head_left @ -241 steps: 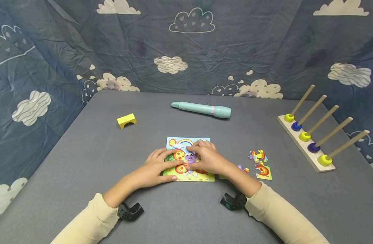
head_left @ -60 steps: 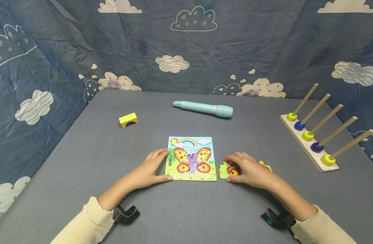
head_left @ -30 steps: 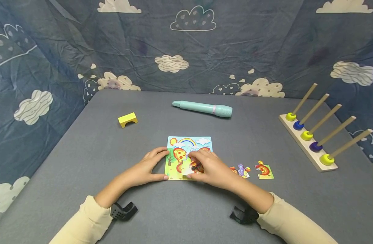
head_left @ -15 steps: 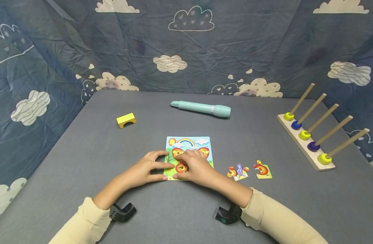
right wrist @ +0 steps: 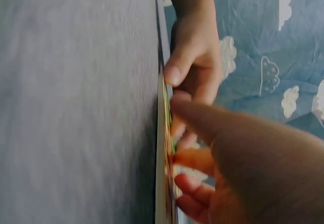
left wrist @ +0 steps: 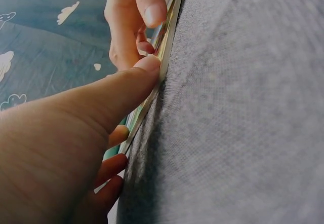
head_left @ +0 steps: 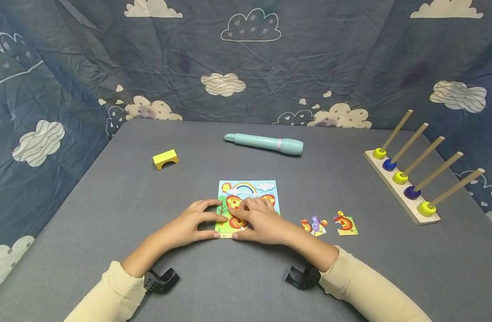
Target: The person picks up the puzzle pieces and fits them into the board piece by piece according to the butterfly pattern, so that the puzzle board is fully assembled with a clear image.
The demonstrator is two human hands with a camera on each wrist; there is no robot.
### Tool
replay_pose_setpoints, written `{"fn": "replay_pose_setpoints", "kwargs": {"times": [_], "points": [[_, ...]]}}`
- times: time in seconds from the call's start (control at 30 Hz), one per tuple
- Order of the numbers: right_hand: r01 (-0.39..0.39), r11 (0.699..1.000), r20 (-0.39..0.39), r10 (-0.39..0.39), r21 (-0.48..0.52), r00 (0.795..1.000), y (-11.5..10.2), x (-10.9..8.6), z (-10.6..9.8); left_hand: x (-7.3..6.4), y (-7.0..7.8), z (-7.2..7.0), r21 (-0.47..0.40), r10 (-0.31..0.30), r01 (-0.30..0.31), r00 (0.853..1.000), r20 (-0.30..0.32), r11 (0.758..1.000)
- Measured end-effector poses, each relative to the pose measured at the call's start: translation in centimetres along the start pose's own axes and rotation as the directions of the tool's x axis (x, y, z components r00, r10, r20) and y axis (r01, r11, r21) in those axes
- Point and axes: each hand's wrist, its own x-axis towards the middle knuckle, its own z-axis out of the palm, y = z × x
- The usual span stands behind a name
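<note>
A butterfly puzzle board (head_left: 266,187) lies flat mid-table, partly hidden under both hands. My left hand (head_left: 193,226) rests at its left side, fingers spread over the edge and thumb at the lower left corner. Over the lower middle of the board, my right hand (head_left: 263,222) has its thumb and fingers around a puzzle piece (head_left: 237,222) with a red spiral, low on the picture's left. In the right wrist view the fingertips (right wrist: 179,158) are right at the board's surface. Right of the board lie two loose pieces, one with a purple body (head_left: 316,225) and one with a spiral (head_left: 345,224).
A yellow arch block (head_left: 166,158) stands at the back left. A teal microphone-shaped stick (head_left: 263,142) lies behind the board. On the right stands a wooden peg rack (head_left: 402,190) with yellow and blue rings. Cloud-printed cloth (head_left: 254,62) hangs behind the table.
My right hand has carried the spiral piece from right of the board to its lower left, shifting slightly right in the last half second. My left hand stays by the board's left edge.
</note>
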Motion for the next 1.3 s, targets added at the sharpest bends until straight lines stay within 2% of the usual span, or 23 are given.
{"fn": "replay_pose_setpoints", "kwargs": {"times": [0.1,0.17,0.37,0.53,0.7,0.87,1.07,1.2,1.3], "points": [[-0.004,0.993,0.033,0.0,0.116,0.999,0.4,-0.4,-0.7,-0.1,0.1,0.0,-0.004,0.001,-0.001,1.0,-0.006,1.0],[-0.01,0.983,0.024,0.005,0.184,1.0,0.6,-0.8,-1.4,-0.1,0.1,0.0,-0.011,0.001,-0.001,1.0,-0.012,1.0],[-0.004,0.952,-0.122,0.043,0.306,0.992,1.7,-3.9,-4.5,0.0,0.0,0.1,-0.026,-0.024,0.024,1.0,-0.001,0.999],[-0.01,0.941,-0.237,0.095,0.338,0.967,3.3,-7.5,-6.2,-0.1,-0.1,0.1,-0.029,-0.036,0.036,0.999,0.005,0.999],[-0.042,0.951,-0.305,0.139,0.306,0.942,5.2,-10.3,-6.2,-0.1,-0.2,0.1,-0.028,-0.037,0.037,0.999,0.006,0.999],[-0.08,0.952,-0.288,0.169,0.295,0.943,6.8,-11.8,-5.4,0.0,-0.2,0.0,-0.03,-0.038,0.038,0.999,0.011,0.999],[-0.137,0.936,-0.152,0.195,0.325,0.969,8.2,-12.4,-4.4,0.1,-0.2,0.0,-0.025,-0.034,0.035,0.999,0.016,0.999],[-0.16,0.948,-0.089,0.19,0.274,0.978,8.8,-12.5,-3.9,0.1,-0.1,0.0,-0.025,-0.039,0.039,0.999,0.018,0.999],[-0.161,0.958,-0.077,0.184,0.235,0.98,9.0,-12.5,-3.8,0.0,-0.1,0.0,-0.027,-0.042,0.043,0.999,0.016,0.999]]}}
